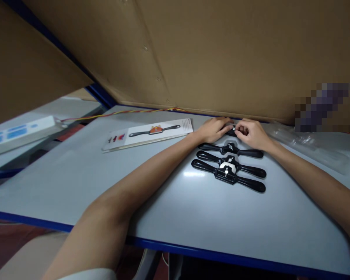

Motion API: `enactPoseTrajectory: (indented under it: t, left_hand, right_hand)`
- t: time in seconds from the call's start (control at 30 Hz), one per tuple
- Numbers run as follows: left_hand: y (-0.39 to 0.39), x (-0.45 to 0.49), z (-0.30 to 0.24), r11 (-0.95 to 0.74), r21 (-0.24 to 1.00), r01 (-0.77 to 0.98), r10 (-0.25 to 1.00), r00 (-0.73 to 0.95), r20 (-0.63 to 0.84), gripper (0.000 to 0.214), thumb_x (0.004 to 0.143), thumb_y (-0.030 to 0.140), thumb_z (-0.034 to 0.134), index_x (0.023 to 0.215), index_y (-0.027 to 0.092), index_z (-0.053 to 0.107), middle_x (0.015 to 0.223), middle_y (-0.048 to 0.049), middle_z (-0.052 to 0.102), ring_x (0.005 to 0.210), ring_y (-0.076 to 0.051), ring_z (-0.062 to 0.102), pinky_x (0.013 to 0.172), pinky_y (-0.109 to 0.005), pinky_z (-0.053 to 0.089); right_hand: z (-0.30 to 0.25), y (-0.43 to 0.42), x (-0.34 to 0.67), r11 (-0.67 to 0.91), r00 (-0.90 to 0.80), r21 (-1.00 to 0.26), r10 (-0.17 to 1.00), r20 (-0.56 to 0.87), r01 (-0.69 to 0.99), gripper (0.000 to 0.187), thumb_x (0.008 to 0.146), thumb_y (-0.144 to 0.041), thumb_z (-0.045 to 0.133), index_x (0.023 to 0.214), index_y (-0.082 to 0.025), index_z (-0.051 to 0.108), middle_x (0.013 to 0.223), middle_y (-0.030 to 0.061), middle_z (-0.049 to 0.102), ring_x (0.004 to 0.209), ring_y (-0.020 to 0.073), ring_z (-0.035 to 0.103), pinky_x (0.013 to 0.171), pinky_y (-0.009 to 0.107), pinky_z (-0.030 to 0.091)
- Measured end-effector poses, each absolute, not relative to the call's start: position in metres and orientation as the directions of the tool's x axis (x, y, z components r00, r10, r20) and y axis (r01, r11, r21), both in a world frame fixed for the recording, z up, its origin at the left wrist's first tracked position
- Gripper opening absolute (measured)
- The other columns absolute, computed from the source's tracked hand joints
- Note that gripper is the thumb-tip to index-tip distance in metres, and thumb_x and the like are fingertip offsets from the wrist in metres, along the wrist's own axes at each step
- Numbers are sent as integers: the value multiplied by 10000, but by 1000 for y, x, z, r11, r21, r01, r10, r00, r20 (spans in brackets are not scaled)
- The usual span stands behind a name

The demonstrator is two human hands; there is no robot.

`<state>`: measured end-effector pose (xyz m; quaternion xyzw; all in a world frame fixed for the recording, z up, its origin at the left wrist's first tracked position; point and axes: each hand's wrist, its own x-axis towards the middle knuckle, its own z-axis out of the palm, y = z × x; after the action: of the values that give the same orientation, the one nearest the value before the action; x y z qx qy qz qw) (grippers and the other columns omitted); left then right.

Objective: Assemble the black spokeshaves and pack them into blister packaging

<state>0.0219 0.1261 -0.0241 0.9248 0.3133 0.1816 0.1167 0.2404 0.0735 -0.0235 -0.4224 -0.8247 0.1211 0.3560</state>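
Both my hands meet at the far side of the grey table (76, 175). My left hand (214, 129) and my right hand (252, 133) are curled around a black spokeshave (232, 130) that lies between them, mostly hidden by the fingers. My right fingers pinch at its small metal centre piece. Just in front of them lie three more black spokeshaves in a row: the far one (231, 149), the middle one (231, 163) and the near one (228, 175).
A printed packaging card (147, 134) showing a spokeshave lies to the left. Clear plastic packaging (306, 149) sits at the right. A cardboard wall (207, 54) rises behind the table, with a red-yellow wire (125, 112) along its base. The blue table edge (221, 256) is near me.
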Motion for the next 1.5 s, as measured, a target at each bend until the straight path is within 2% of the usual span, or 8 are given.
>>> enactPoseTrajectory:
  t: [0.23, 0.53, 0.67, 0.8, 0.9, 1.03, 1.3, 1.5]
  left_hand:
    - [128, 20, -24, -803, 316, 505, 585, 767, 262, 582, 1041, 556, 416, 1380, 135, 632, 1178, -159, 762, 1037, -310, 721, 927, -403, 533]
    - [125, 21, -22, -768, 327, 550, 632, 734, 250, 514, 1078, 454, 351, 1411, 164, 614, 1398, -143, 705, 1262, -313, 665, 1074, -431, 494]
    - [126, 22, -23, -768, 336, 545, 631, 732, 256, 542, 1075, 508, 383, 1399, 143, 621, 1322, -157, 734, 1189, -309, 697, 1030, -409, 508]
    - [128, 21, -24, -785, 309, 537, 611, 755, 237, 594, 1038, 574, 451, 1375, 120, 631, 1199, -163, 760, 1053, -312, 725, 935, -395, 530]
    - [128, 20, -24, -798, 307, 519, 594, 764, 253, 537, 1050, 499, 437, 1401, 134, 617, 1287, -162, 740, 1137, -317, 709, 988, -408, 522]
    - [126, 21, -24, -775, 322, 543, 624, 740, 254, 518, 1088, 460, 364, 1433, 152, 596, 1425, -148, 689, 1279, -302, 662, 1082, -411, 489]
    - [128, 20, -26, -793, 331, 511, 597, 759, 260, 638, 1046, 630, 421, 1384, 127, 620, 1211, -169, 756, 1070, -315, 723, 934, -389, 523]
    - [128, 19, -26, -808, 299, 508, 581, 771, 261, 541, 1069, 490, 372, 1427, 146, 588, 1306, -169, 735, 1166, -319, 708, 1008, -426, 516]
  right_hand:
    - [-26, 77, 241, 580, -348, -548, 809, 473, 603, 120, 875, -321, 685, 941, -237, 631, 678, -44, 527, 624, 160, 472, 662, 314, 395]
    - [-20, 72, 240, 586, -366, -524, 804, 469, 618, 109, 857, -279, 607, 764, -224, 623, 728, 16, 612, 635, 168, 505, 649, 326, 400]
    - [-24, 75, 241, 589, -355, -532, 802, 481, 609, 55, 828, -276, 643, 833, -222, 635, 693, -16, 563, 603, 156, 486, 638, 317, 395]
    - [-26, 77, 242, 587, -347, -550, 804, 484, 594, 138, 845, -282, 649, 969, -222, 651, 658, -47, 529, 592, 155, 480, 638, 310, 395]
    - [-24, 75, 241, 586, -354, -537, 804, 477, 607, 57, 862, -282, 626, 871, -228, 645, 681, -23, 566, 625, 165, 494, 656, 319, 405]
    - [-23, 73, 241, 588, -364, -520, 802, 472, 620, 101, 846, -272, 613, 757, -225, 624, 723, 6, 588, 635, 168, 508, 652, 330, 408]
    - [-26, 76, 240, 577, -341, -546, 810, 477, 608, 128, 848, -311, 683, 933, -234, 627, 660, -49, 522, 606, 156, 471, 642, 306, 397]
    - [-23, 73, 240, 593, -353, -531, 798, 489, 605, 64, 860, -266, 601, 817, -226, 626, 703, -7, 582, 638, 169, 506, 667, 323, 412]
